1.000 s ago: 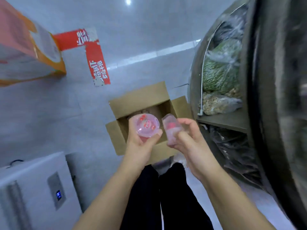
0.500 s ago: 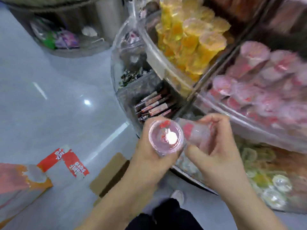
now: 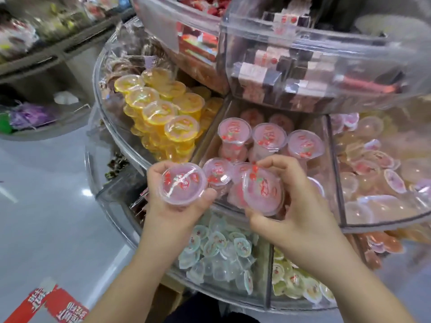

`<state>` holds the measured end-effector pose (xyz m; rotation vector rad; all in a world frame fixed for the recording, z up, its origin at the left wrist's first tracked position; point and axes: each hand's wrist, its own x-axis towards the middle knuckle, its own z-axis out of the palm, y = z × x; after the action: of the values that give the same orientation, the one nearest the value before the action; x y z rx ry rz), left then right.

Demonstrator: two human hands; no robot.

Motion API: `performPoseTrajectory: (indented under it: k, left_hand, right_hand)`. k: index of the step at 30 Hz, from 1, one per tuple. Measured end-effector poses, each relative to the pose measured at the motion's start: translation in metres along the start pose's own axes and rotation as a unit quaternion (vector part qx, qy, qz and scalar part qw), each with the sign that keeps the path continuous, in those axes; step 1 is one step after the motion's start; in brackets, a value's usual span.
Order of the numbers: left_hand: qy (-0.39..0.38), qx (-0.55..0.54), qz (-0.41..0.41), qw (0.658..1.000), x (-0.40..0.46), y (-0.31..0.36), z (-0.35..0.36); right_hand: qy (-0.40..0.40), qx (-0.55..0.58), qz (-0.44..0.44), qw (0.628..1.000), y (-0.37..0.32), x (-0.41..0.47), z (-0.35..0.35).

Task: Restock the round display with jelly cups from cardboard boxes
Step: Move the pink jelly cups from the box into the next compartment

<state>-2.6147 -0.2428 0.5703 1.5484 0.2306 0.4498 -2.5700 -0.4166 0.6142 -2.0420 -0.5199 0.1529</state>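
left hand (image 3: 177, 206) grips pink jelly cup (image 3: 182, 183) | right hand (image 3: 300, 213) grips second pink cup (image 3: 262, 191)

A shop, by the look of its stock: a tiered round display (image 3: 233, 220) of clear plastic, split by dividers into wedge bins, is heaped with sealed jelly cups sorted by colour, yellow (image 3: 161, 110) to the left, pink (image 3: 268, 138) in the middle, pale blue (image 3: 217, 250) nearer. Wrapped sweets (image 3: 279, 73) fill the tier above, and bagged goods sit on shelving (image 3: 35, 43) at far left over a glossy tiled floor (image 3: 46, 217)
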Motion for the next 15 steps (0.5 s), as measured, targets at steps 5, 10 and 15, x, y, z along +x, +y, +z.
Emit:
performPoseTrajectory:
  k: [5,10,15]
  left_hand:
    - [-0.185,-0.032,-0.030,0.982,0.029,0.000,0.001]
    - [-0.163,0.137,0.058,0.975,0.047,0.004,0.008]
    - [-0.111,0.254,0.125,0.953,0.053,-0.003,0.014]
  right_hand:
    - [0.048,0.104,0.040,0.993,0.006,0.006,-0.007]
    - [0.062,0.012,0.038,0.997,0.011,0.018,-0.005]
    - [0.031,-0.149,-0.038,0.988,0.015,0.019,-0.004]
